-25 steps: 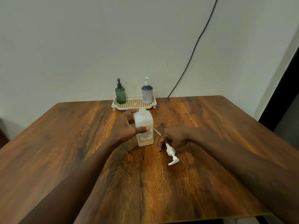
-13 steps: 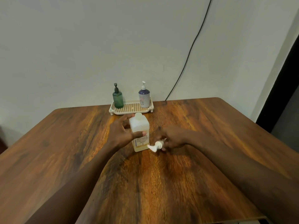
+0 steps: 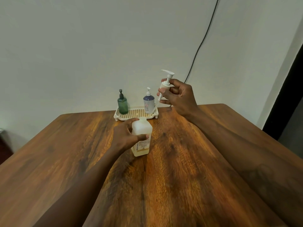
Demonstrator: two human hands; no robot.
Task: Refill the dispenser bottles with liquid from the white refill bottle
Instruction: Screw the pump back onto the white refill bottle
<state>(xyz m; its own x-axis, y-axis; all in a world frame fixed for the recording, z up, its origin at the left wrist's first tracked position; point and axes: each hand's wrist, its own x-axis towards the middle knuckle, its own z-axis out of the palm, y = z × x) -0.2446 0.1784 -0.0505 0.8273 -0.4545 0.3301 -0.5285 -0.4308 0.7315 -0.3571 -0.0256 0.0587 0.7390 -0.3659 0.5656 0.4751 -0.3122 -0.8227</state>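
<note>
The white refill bottle [image 3: 143,138] stands upright on the wooden table [image 3: 172,177], its neck bare of a pump, a little yellowish liquid at the bottom. My left hand [image 3: 125,136] grips it from the left side. My right hand [image 3: 177,95] is raised above the table to the right, holding a white pump head [image 3: 166,79] upright, its dip tube hanging down past the fingers. At the table's far edge a green dispenser bottle [image 3: 122,104] and a blue-grey dispenser bottle [image 3: 148,102] stand in a cream perforated tray [image 3: 131,117], both with pumps on.
A pale wall rises right behind the tray, with a black cable [image 3: 201,41] running down it to the table's back edge. A dark doorway [image 3: 288,95] lies at the right. The table's right edge slopes away past my right forearm.
My right hand picked the white pump head off the table and lifted it up and to the right, turning it upright. My left hand has kept its grip on the refill bottle.
</note>
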